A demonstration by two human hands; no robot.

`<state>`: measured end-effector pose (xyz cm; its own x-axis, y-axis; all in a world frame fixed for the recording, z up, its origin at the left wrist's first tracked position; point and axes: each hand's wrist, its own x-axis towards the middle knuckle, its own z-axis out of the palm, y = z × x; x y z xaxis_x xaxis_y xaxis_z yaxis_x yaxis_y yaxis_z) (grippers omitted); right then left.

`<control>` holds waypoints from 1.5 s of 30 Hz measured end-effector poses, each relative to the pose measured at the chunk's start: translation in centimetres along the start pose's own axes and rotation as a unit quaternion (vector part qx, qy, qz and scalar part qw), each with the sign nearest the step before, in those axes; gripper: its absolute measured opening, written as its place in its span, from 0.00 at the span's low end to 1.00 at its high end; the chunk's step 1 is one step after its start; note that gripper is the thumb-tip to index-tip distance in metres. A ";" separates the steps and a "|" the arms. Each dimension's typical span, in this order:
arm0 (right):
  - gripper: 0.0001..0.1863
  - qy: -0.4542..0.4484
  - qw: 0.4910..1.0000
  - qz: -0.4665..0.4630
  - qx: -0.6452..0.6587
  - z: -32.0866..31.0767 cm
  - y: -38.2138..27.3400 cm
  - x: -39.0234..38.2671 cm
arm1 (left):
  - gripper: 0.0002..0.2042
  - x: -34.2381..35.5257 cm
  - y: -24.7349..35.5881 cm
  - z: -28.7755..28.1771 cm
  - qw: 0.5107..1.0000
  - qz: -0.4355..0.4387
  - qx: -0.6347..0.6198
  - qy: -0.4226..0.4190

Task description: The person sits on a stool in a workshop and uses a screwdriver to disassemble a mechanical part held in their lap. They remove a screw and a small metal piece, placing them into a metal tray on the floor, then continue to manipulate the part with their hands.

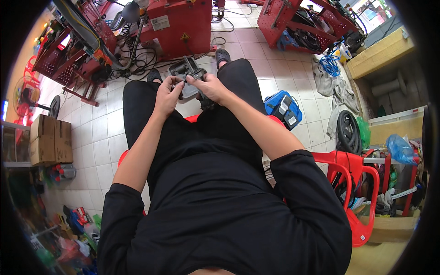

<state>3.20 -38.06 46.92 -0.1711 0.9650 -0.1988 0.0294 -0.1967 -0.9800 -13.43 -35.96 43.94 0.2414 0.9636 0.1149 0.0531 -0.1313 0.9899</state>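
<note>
Between my knees a grey metal mechanical part point(197, 73) is held up, with a darker section showing below my right hand. My right hand point(213, 89) is closed around this part, its thumb pointing toward my left hand. My left hand point(170, 95) has its thumb and fingers pinched together close to the part's left side. Whatever sits in that pinch is too small to make out. Beneath both hands, a shallow grey tray point(189, 93) lies on the floor between my feet, partly hidden by the hands and the part.
Ahead stands a red machine cabinet point(178, 30) with black cables around its base. A blue case point(283, 110) with dark items lies beside my right leg. A red plastic chair point(362, 215) is at the right, cardboard boxes point(46, 140) at the left. Tires point(348, 133) lean near the shelves.
</note>
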 end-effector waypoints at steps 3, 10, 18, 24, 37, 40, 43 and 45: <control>0.24 -0.008 1.000 -0.007 0.006 0.0 0.1 0.2 | 0.13 0.3 -0.5 -1.0 0.999 -0.031 0.021 -0.036; 0.21 0.030 0.999 0.009 0.012 0.2 0.1 0.1 | 0.15 0.1 0.5 -0.3 0.997 -0.070 -0.011 -0.026; 0.20 0.071 0.985 -0.134 -0.078 3.0 -2.2 -2.8 | 0.26 -1.9 5.4 1.6 0.832 -0.310 -0.455 0.074; 0.34 0.099 0.846 -0.162 -0.498 4.6 -1.9 -3.7 | 0.27 -3.8 2.6 2.4 0.795 -0.232 -0.559 -0.037; 0.31 -0.117 0.932 -0.109 -0.324 0.8 -4.7 -5.6 | 0.27 -4.7 0.7 1.2 0.733 -0.200 -0.641 -0.113; 0.31 -0.015 0.937 -0.149 -0.315 -2.9 -5.1 -6.6 | 0.26 -4.6 2.0 0.8 0.788 -0.232 -0.566 -0.066; 0.26 0.235 0.923 -0.127 -0.276 -14.1 -2.8 -5.7 | 0.25 -4.5 3.4 0.9 0.818 -0.243 -0.517 -0.062; 0.27 0.397 0.793 -0.065 -0.457 -22.9 3.3 -7.3 | 0.26 -4.3 3.9 2.0 0.813 -0.241 -0.520 -0.100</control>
<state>27.08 -41.79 45.06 0.4332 0.8431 0.3187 0.8255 -0.2292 -0.5157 -12.34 -41.03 47.11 0.5941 0.7738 -0.2199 -0.6345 0.6188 0.4632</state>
